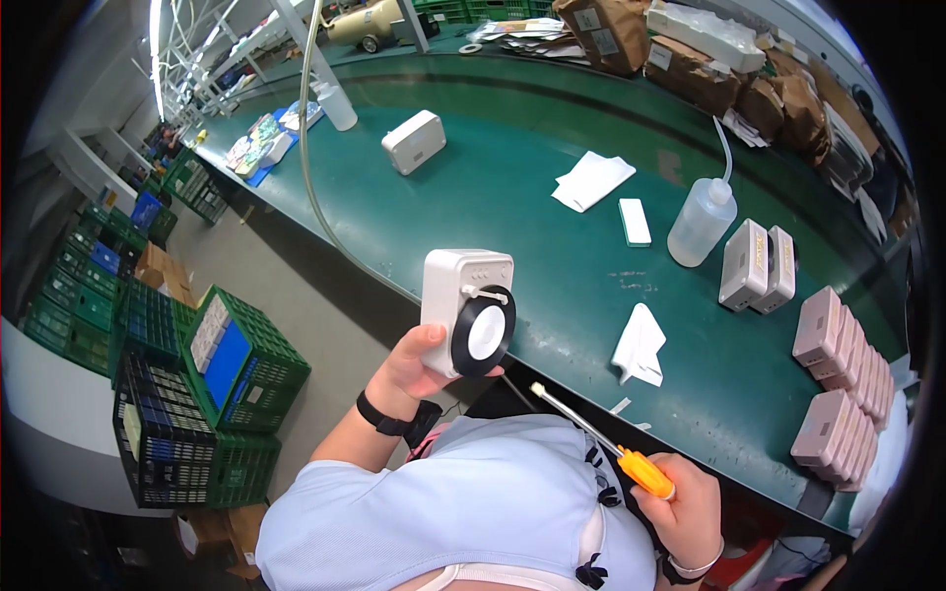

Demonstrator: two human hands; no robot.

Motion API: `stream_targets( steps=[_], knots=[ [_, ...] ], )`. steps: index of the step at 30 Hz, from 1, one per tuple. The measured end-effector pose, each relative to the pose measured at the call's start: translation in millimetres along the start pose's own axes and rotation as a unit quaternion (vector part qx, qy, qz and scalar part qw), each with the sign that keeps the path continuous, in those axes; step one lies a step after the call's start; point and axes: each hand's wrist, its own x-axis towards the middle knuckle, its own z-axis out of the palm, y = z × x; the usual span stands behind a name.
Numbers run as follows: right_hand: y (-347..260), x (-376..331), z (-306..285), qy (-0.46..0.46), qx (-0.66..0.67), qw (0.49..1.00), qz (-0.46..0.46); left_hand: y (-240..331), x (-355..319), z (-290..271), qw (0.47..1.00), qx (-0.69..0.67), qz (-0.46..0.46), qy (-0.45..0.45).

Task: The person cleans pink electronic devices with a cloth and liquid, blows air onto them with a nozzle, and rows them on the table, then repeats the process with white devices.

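Note:
My left hand (416, 357) is closed round the lower side of a small white record-player-shaped speaker (440, 295), held up in front of me. Its front shows a black disc with a white centre, a small white tonearm and a row of buttons on top. In my right hand (687, 504) I grip a screwdriver (645, 473) by its orange-yellow handle. The metal shaft points up and left, with a pale piece at its tip, apart from the speaker. A folded white cloth or paper (641, 345) lies on the bench between them.
The green bench (512, 207) bears a clear squeeze bottle (703, 222), two white boxy units (744, 266), stacked pink units (833, 428) and another white unit (414, 141). A hose (307, 148) hangs down at the left. Green crates (261, 355) stand on the floor.

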Motion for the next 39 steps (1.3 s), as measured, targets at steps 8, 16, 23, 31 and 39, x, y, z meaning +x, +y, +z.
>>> stream_targets(
  steps=[8,16,23,31,39],
  knots=[
    [53.3,-42.8,9.9,0.068,0.184,0.980,0.025,-13.6,13.1,22.0,0.997,-0.008,-0.056,0.048],
    [108.5,-76.8,49.7,0.467,0.180,0.848,0.175,-28.9,43.8,44.3,0.990,-0.021,-0.132,-0.045],
    [165.7,-74.8,102.8,0.547,0.298,0.750,0.223,-58.1,90.3,81.1,0.955,0.033,-0.235,-0.179],
    [127.2,-98.3,73.0,0.104,0.495,0.820,0.268,-73.6,124.4,125.3,0.901,0.331,-0.180,-0.216],
    [58.1,-17.7,30.5,0.308,0.470,0.826,0.043,-72.9,121.9,152.0,0.740,0.621,0.106,-0.234]
  ],
)
